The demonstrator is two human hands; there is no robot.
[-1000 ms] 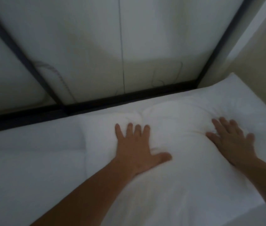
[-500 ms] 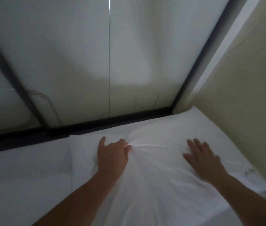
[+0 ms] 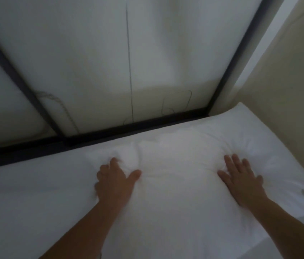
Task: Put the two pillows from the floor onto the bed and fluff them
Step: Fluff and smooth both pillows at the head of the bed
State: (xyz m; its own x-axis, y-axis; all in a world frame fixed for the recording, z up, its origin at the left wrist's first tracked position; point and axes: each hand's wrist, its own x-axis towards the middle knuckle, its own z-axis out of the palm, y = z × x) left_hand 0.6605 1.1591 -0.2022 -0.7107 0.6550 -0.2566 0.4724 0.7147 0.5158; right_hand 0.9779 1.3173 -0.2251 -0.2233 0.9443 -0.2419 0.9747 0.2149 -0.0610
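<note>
A white pillow (image 3: 181, 184) lies on the white bed (image 3: 22, 193), at its far right end beside the wall. My left hand (image 3: 114, 182) presses into the pillow's left part with fingers curled down into the fabric and thumb out. My right hand (image 3: 240, 180) lies flat on the pillow's right part, fingers spread, and dents it. Both dents pucker the cover. I see only this one pillow.
A black bed frame rail (image 3: 91, 137) runs along the far edge of the bed, with black posts rising at the left and right. Behind it hangs a pale curtain or panel (image 3: 110, 62). A beige wall (image 3: 293, 90) closes the right side.
My left hand let go of the pinched fabric and pushed down into the pillow. My right hand stayed flat and pressed deeper. The view dropped slightly toward the bed.
</note>
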